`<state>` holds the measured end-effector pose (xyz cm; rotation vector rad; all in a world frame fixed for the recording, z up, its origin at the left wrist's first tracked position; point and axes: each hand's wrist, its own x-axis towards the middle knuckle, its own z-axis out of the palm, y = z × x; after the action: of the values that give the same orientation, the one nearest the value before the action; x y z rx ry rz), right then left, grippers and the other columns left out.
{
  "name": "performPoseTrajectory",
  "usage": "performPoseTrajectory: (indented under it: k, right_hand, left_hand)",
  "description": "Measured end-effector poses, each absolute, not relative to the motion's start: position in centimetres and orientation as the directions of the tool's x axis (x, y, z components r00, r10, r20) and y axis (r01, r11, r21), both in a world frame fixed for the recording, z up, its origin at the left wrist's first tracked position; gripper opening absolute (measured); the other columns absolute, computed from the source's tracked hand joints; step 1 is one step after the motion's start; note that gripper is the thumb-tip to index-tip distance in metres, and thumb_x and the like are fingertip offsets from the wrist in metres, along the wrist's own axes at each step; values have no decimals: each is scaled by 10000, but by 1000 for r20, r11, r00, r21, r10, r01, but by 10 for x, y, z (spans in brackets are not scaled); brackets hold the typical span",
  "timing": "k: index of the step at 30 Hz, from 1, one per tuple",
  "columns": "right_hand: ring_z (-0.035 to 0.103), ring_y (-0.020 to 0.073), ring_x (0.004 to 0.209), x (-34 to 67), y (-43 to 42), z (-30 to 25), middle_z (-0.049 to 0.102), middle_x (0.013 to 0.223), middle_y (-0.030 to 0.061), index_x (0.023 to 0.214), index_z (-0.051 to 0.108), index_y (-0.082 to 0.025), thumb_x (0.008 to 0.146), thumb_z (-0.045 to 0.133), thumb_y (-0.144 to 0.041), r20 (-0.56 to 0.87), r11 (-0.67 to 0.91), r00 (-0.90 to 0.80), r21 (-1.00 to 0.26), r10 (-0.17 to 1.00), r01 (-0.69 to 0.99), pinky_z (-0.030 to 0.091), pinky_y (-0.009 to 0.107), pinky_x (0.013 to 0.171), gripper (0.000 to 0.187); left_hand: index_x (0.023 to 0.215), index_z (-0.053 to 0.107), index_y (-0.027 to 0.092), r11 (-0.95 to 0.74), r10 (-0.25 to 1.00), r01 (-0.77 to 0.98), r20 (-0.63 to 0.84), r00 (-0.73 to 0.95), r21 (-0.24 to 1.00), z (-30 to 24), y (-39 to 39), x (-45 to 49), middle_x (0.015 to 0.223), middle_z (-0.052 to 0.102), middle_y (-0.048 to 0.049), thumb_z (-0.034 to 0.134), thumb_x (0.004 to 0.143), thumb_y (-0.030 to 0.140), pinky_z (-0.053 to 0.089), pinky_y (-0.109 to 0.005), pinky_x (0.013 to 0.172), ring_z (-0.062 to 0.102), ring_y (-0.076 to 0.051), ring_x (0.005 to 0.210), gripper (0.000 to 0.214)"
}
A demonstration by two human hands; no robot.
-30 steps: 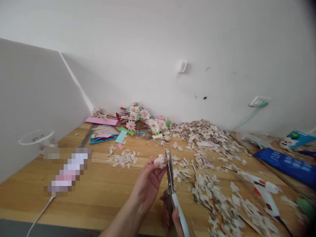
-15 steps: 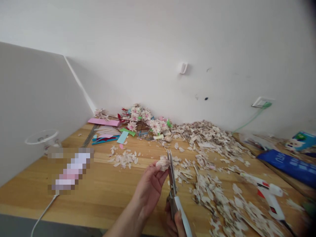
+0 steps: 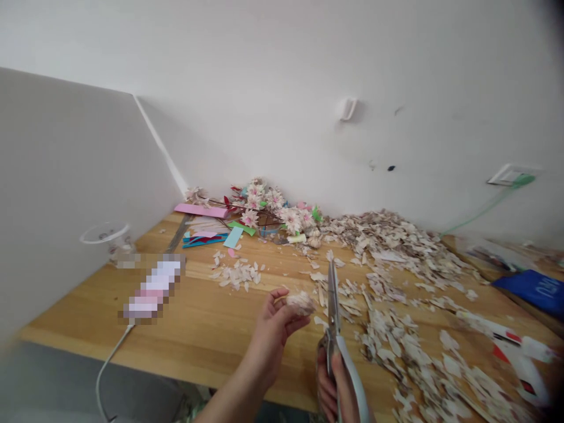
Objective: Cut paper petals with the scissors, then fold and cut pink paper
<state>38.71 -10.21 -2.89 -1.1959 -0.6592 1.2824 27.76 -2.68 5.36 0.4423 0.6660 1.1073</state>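
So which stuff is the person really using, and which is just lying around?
In use:
- left hand pinching a small pale flower piece
- right hand holding scissors

Lying about:
- paper scraps
- paper flowers by the wall
- glue gun
- coloured paper strips
- clear cup

A plain white painted back wall (image 3: 264, 76) runs across the view, evenly and softly lit; a white partition panel (image 3: 66, 176) stands at the left, meeting it in a corner; a small white plastic wall hook (image 3: 348, 108) is fixed high on the wall, with a dark spot (image 3: 390, 168) lower to its right; a white wall socket plate (image 3: 510, 174) sits far right; below spreads a light wooden tabletop (image 3: 198, 317); a grey floor strip (image 3: 53, 382) shows beneath its near edge.
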Motion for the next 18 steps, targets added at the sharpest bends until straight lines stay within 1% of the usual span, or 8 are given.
performPoseTrajectory:
  k: [3, 5, 7, 9, 10, 14, 16, 18]
  right_hand:
    - [217, 11, 243, 384, -92, -19, 389, 394, -103, 616, 501, -197, 674, 595, -665, -215, -100, 324, -935, 921, -339, 228, 129, 240, 480]
    - [232, -6, 255, 379, -88, -11, 460, 440, -91, 636, 514, -185, 655, 666, -598, -167, -23, 420, -945, 892, -326, 232, 113, 246, 441]
    - [234, -6, 257, 373, -85, -4, 444, 423, -113, 738, 554, -188, 620, 721, -553, -140, 38, 507, -945, 850, -325, 242, 107, 252, 418]
    - [260, 3, 264, 369, -84, 1, 401, 393, -136, 834, 568, -196, 592, 759, -513, -139, 60, 553, -943, 822, -326, 261, 105, 265, 442]
    - [283, 8, 269, 368, -84, 3, 407, 392, -136, 847, 570, -195, 577, 775, -493, -140, 59, 564, -946, 814, -320, 270, 107, 271, 451]
    - [377, 30, 285, 368, -85, 7, 606, 545, -53, 818, 567, -182, 479, 829, -444, -162, 22, 560, -951, 813, -308, 286, 144, 261, 502]
    - [394, 41, 285, 368, -87, 7, 636, 581, -37, 807, 561, -185, 463, 834, -430, -178, 7, 568, -951, 804, -308, 294, 160, 258, 502]
    - [400, 48, 283, 368, -90, 5, 640, 582, -41, 804, 561, -190, 476, 829, -416, -178, 1, 573, -955, 800, -297, 302, 170, 259, 481]
  left_hand:
    - [884, 476, 174, 415, 909, -607, -288, 300, 678, 48, -31, 271, 718, 688, -21, 756, 549, 197, 502, -302, 681, 657, -164, 664, 437]
    - [881, 478, 170, 440, 896, -565, -300, 327, 698, 46, -34, 267, 688, 676, -12, 759, 534, 200, 492, -288, 651, 639, -149, 622, 448]
    - [874, 478, 167, 465, 880, -529, -308, 361, 710, 44, -35, 265, 677, 668, -10, 763, 523, 207, 484, -283, 640, 627, -143, 603, 455]
    - [859, 478, 166, 485, 868, -507, -319, 382, 713, 42, -35, 263, 671, 660, -7, 769, 510, 218, 477, -282, 638, 617, -138, 594, 458]
    - [851, 479, 167, 491, 864, -502, -323, 386, 712, 40, -36, 263, 670, 655, -6, 773, 503, 226, 474, -281, 640, 613, -138, 595, 458]
    - [835, 489, 171, 506, 855, -496, -332, 400, 705, 36, -38, 262, 653, 630, 2, 790, 482, 270, 462, -288, 635, 598, -144, 593, 474]
    - [847, 489, 171, 512, 852, -498, -336, 403, 700, 33, -41, 261, 666, 629, -3, 788, 488, 285, 460, -298, 641, 596, -148, 599, 481]
    - [863, 485, 169, 516, 849, -501, -336, 407, 695, 32, -45, 258, 693, 638, -17, 788, 496, 286, 460, -307, 651, 601, -154, 614, 491]
